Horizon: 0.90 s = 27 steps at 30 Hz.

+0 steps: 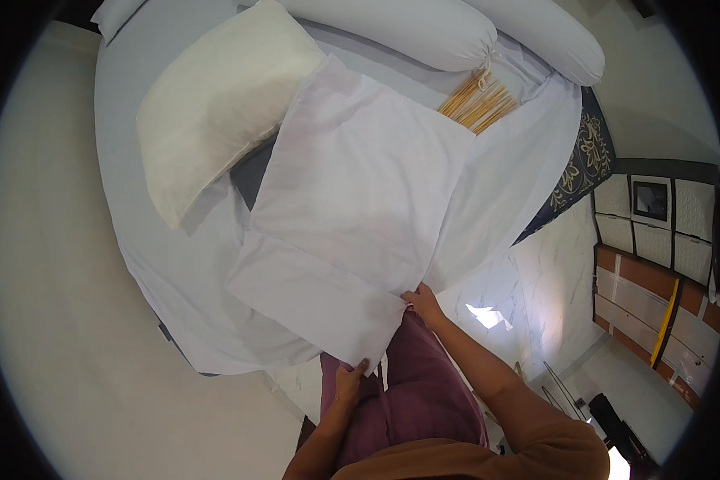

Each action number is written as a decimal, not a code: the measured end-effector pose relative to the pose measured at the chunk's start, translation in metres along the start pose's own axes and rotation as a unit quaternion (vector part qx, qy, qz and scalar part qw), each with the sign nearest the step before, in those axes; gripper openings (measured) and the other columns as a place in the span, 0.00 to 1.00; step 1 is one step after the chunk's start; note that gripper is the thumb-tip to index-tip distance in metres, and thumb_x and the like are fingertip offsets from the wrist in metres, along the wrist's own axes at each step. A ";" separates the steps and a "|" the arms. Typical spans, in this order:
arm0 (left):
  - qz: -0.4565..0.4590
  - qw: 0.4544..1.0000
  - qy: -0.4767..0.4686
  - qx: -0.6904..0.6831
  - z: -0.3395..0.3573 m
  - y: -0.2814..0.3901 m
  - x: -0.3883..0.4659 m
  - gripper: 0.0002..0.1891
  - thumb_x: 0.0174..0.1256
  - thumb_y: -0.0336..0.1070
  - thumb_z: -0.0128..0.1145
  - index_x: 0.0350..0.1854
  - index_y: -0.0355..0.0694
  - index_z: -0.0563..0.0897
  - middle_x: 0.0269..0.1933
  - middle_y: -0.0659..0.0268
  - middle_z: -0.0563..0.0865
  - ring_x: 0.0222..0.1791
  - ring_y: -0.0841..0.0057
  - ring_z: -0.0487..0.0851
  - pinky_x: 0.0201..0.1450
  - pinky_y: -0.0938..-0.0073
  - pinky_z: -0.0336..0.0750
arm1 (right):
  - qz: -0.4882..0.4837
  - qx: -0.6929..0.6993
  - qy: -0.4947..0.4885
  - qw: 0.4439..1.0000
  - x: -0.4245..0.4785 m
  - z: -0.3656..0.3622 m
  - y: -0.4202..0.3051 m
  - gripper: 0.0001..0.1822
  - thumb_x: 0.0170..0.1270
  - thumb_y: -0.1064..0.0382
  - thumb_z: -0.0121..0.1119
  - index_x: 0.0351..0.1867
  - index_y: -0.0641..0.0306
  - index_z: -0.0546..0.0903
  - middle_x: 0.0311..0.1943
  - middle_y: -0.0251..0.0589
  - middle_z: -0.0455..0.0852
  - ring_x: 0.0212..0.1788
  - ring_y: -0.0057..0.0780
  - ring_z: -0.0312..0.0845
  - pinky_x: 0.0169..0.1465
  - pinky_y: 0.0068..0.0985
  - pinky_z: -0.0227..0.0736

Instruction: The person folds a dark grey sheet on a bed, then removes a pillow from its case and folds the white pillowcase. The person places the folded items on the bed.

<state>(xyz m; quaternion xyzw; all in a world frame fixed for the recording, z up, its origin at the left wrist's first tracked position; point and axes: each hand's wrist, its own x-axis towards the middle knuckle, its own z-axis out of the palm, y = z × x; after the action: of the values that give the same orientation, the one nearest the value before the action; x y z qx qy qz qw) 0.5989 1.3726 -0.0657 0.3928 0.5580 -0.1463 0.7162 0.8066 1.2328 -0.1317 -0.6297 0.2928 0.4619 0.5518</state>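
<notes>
A white pillowcase [360,174] lies spread flat on the bed, with its near end reaching over the mattress edge towards my body. My left hand [351,381] pinches the near corner of this cloth, thumb on top. At the right side of the same near end, my right hand [421,300] grips the cloth's edge. Left of the pillowcase rests a bare cream pillow [222,108], partly over a dark grey patch [255,171]. A white bed sheet [498,186] covers the mattress beneath.
Two white bolsters [390,30] lie at the far side. A bundle of thin sticks [480,105], likely a bed broom, sits beside them. The dark patterned mattress side [588,144] shows at right. Beyond the marble floor [486,282] stand storage drawers [654,210] and brown boxes [648,312].
</notes>
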 end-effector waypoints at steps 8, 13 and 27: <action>0.019 0.998 0.043 0.028 0.016 0.040 -0.037 0.22 0.60 0.25 0.60 0.57 0.30 0.73 0.51 0.59 0.82 0.49 0.72 0.80 0.53 0.73 0.72 | -0.152 -0.037 0.045 0.987 0.027 -0.017 -0.020 0.20 0.56 0.62 0.62 0.49 0.70 0.77 0.39 0.40 0.83 0.37 0.26 0.77 0.42 0.25 0.72; 0.061 0.995 0.019 -0.071 -0.004 0.041 -0.058 0.31 0.62 0.20 0.52 0.68 0.33 0.58 0.61 0.55 0.73 0.62 0.64 0.71 0.65 0.65 0.66 | -0.272 0.170 0.137 0.937 0.126 -0.060 -0.110 0.13 0.61 0.62 0.59 0.42 0.69 0.78 0.33 0.34 0.82 0.35 0.21 0.76 0.39 0.20 0.72; 0.419 0.817 0.315 -0.242 -0.081 0.179 -0.158 0.20 0.65 0.25 0.50 0.60 0.33 0.67 0.48 0.60 0.80 0.46 0.76 0.79 0.49 0.73 0.74 | -0.459 0.224 -0.094 0.855 -0.131 -0.014 -0.254 0.36 0.54 0.79 0.47 0.67 0.55 0.58 0.58 0.46 0.70 0.57 0.33 0.70 0.62 0.30 0.67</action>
<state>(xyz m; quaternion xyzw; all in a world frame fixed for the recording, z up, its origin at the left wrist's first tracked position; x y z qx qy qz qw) 0.6061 1.5115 0.1442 0.4273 0.5522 0.4391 0.5654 0.9804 1.2563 0.0944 -0.5054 0.0131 0.1352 0.8521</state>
